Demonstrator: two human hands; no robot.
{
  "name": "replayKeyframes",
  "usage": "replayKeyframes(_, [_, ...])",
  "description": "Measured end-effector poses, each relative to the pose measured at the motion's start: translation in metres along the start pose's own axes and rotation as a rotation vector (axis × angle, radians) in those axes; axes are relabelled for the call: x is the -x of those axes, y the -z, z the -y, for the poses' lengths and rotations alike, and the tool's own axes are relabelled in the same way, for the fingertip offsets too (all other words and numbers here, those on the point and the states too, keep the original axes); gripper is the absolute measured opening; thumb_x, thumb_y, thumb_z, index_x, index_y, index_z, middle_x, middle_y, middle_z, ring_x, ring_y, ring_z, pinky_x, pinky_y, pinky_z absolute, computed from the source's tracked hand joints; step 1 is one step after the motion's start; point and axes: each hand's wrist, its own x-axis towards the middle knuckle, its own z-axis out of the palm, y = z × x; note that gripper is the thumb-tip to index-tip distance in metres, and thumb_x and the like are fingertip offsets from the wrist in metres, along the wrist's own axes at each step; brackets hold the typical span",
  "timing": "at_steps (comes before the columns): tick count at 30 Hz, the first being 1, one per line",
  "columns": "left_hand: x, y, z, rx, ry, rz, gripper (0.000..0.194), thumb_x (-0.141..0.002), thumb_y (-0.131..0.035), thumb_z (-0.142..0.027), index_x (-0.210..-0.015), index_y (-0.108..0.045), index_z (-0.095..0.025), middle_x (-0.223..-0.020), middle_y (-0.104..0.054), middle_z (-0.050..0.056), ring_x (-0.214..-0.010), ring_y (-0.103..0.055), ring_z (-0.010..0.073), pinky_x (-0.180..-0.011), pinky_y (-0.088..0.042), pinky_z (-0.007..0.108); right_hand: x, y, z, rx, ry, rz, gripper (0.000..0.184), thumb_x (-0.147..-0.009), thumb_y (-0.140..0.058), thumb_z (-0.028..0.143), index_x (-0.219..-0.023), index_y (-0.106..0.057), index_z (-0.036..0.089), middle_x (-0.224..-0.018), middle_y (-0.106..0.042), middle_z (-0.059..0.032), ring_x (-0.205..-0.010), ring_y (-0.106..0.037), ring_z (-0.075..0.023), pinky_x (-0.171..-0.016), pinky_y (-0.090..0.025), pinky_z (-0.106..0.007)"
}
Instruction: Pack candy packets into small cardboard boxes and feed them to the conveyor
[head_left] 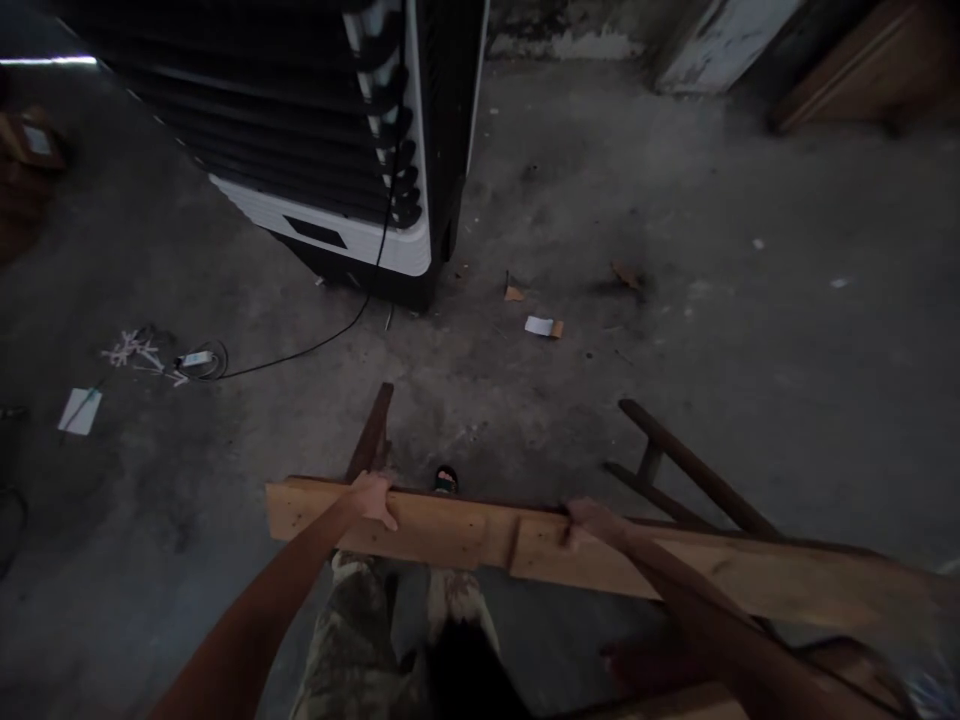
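1. Fingers of the left hand (372, 497) hold the long, light-brown wooden plank (442, 530) at its far edge, thumb spread on the broad face.
2. Right hand (598, 522) grips the same far edge, further along; motion blur, exact finger wrap can't be told.
3. Plank lies crosswise in front of the person's camouflage-patterned trousers (352, 625), running out toward the right of view. Stepped seam between the hands.
4. Dark-brown wooden legs (701, 470) show beyond the plank on the right; single dark-brown wooden leg (371, 432) near the left hand.
5. Black-and-white louvred cabinet (322, 215) stands ahead on grey concrete floor (735, 340).
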Motion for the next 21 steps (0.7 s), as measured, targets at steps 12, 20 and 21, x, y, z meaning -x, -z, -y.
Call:
replayKeyframes(12, [0.273, 0.092, 0.084, -0.176, 0.139, -0.251, 0.077, -0.053, -0.08, -0.064, -0.107, -0.068, -0.011, -0.097, -0.067, 0.019, -0.094, -0.062, 0.0335, -0.087, -0.04, 0.04, 0.036, 0.05, 0.211, 0.267, 0.346, 0.161, 0.097, -0.053, -0.079, 0.04, -0.139, -0.047, 0.01, -0.145, -0.042, -0.0229, -0.137, -0.038, -0.0364, -0.113, -0.033, -0.041])
replayKeyframes(20, [0.465, 0.06, 0.213, -0.082, 0.321, -0.269, 0.072, -0.054, -0.076, -0.069, -0.099, -0.071, -0.013, -0.093, -0.069, 0.017, -0.092, -0.065, 0.0336, -0.086, -0.045, 0.04, 0.04, 0.012, 0.431, 0.137, 0.584, 0.255, 0.091, -0.046, -0.087, 0.038, -0.128, -0.055, 0.013, -0.136, -0.051, -0.0172, -0.127, -0.047, -0.0339, -0.108, -0.038, -0.038])
replayKeyframes(21, [0.486, 0.049, 0.24, -0.055, 0.347, -0.264, 0.071, -0.053, -0.077, -0.067, -0.099, -0.071, -0.013, -0.093, -0.069, 0.017, -0.091, -0.065, 0.0336, -0.085, -0.046, 0.04, 0.037, 0.003, 0.466, 0.158, 0.605, 0.264, 0.089, -0.044, -0.089, 0.039, -0.123, -0.058, 0.014, -0.131, -0.054, -0.0157, -0.122, -0.051, -0.0335, -0.104, -0.041, -0.038])
